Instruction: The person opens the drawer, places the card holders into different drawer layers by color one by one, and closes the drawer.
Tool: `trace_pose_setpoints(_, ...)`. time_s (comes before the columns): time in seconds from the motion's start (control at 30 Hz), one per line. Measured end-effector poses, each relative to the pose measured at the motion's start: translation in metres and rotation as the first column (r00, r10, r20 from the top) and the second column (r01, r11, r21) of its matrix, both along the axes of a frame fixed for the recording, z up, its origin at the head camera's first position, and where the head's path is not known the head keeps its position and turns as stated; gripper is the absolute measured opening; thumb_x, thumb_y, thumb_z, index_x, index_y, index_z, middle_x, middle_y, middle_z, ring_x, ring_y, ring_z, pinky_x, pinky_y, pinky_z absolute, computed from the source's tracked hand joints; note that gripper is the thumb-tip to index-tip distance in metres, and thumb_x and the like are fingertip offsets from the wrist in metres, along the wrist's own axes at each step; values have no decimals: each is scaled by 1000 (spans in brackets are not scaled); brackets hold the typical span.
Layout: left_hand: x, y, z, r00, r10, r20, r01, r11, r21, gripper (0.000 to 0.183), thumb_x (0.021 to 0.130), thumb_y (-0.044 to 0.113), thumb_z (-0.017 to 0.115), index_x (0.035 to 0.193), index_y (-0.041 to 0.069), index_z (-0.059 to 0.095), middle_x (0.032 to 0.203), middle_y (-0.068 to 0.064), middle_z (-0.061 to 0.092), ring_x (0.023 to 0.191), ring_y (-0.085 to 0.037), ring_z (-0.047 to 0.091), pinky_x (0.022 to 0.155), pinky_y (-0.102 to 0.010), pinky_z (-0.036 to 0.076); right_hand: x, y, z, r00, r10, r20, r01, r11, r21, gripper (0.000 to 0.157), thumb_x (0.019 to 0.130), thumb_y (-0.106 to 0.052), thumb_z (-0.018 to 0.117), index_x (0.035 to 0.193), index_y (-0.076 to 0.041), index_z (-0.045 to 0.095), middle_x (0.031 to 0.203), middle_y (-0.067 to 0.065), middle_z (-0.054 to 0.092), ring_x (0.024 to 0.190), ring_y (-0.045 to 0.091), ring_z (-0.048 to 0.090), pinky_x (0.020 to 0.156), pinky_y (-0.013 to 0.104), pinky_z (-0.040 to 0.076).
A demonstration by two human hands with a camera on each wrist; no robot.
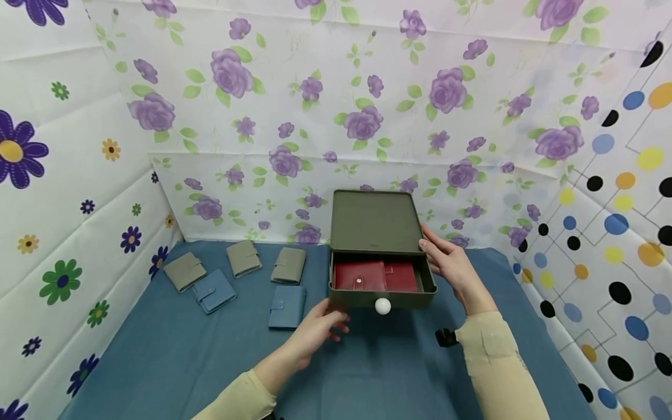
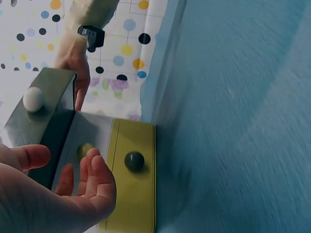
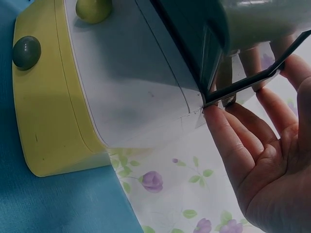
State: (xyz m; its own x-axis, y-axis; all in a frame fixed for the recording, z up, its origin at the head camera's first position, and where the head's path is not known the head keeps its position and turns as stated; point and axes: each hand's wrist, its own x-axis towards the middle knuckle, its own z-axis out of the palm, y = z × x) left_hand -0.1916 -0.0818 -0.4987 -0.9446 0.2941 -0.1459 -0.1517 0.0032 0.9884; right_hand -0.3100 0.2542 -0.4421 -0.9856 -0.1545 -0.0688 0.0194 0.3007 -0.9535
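A small stacked drawer unit has its dark green top drawer (image 1: pixel 357 300) pulled out, with a white knob (image 1: pixel 382 306) on its front. Two red wallets (image 1: pixel 359 275) lie inside, side by side. Below it, the wrist views show a white drawer (image 3: pixel 126 82) and a yellow drawer (image 2: pixel 126 194). My left hand (image 1: pixel 317 332) hangs at the drawer's front left corner, fingers loosely bent and holding nothing. In the left wrist view its thumb overlaps the green drawer. My right hand (image 1: pixel 451 265) rests its extended fingertips against the unit's right side, along the top section's lower edge.
Left of the unit on the blue cloth (image 1: pixel 210 367) lie several wallets: grey ones, such as the grey wallet (image 1: pixel 288 265), and blue ones, such as the blue wallet (image 1: pixel 286 306). Patterned sheets (image 1: pixel 294 116) wall the table at the back and both sides.
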Motion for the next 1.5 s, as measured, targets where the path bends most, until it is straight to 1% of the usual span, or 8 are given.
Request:
trace_pose_setpoints(0.2,1,14,3,999,-21,27,20,999,35,39,106,19,58,137,-4,57,121,-22,67,98,-23,68,83,-40,56,1,0,0,1000,3,1,-3,1000,-17,71,101,-65,64,164,-49,36,174,3,29,153,40,40,120,57,38)
trace_pose_setpoints(0.43,2,24,8,997,-70,43,68,997,43,40,107,21,57,137,-6,61,113,-10,69,99,-24,69,88,-47,58,1,-1,1,1000,-2,2,2,1000,-13,71,99,-67,64,163,-49,37,173,5,31,152,40,41,120,59,38)
trace_pose_setpoints(0.6,1,28,10,996,-74,53,71,996,49,41,107,22,57,138,-4,62,112,-9,69,98,-23,69,84,-41,59,1,-1,4,1000,3,-5,-4,1000,-15,71,101,-65,64,164,-47,37,172,9,34,153,41,39,120,60,37)
trace_pose_setpoints(0.77,0,32,11,993,-89,77,82,993,89,42,107,25,58,136,-4,64,113,-10,70,96,-20,69,83,-39,58,1,-1,6,1000,3,2,-3,1000,-18,71,101,-64,64,164,-48,36,171,9,36,153,39,39,120,58,37)
trace_pose_setpoints(0.93,2,36,12,983,-144,112,126,980,151,47,109,29,55,139,-5,64,120,-15,68,97,-19,69,82,-34,57,2,-1,5,1000,11,3,-10,1000,-19,71,102,-63,63,165,-47,34,172,9,34,154,40,37,121,59,36)
trace_pose_setpoints(1.17,7,41,18,957,-252,143,220,953,206,48,111,34,53,140,-1,68,122,-12,69,100,-18,68,84,-34,57,3,-2,5,1000,7,5,-7,999,-33,71,101,-64,64,164,-47,36,173,8,32,153,40,39,121,59,35)
trace_pose_setpoints(1.33,9,44,22,955,-262,142,224,945,239,48,113,35,49,139,-1,69,116,-8,70,99,-19,68,84,-34,57,3,-2,5,1000,3,7,-2,999,-46,71,101,-64,64,164,-46,37,173,5,30,152,39,42,121,58,37)
trace_pose_setpoints(1.5,9,47,26,955,-262,138,220,940,259,50,114,37,48,139,-1,68,115,-6,70,100,-19,68,84,-34,56,2,-1,4,1000,1,11,-1,999,-43,71,101,-63,64,164,-47,36,174,2,29,153,39,40,121,57,37)
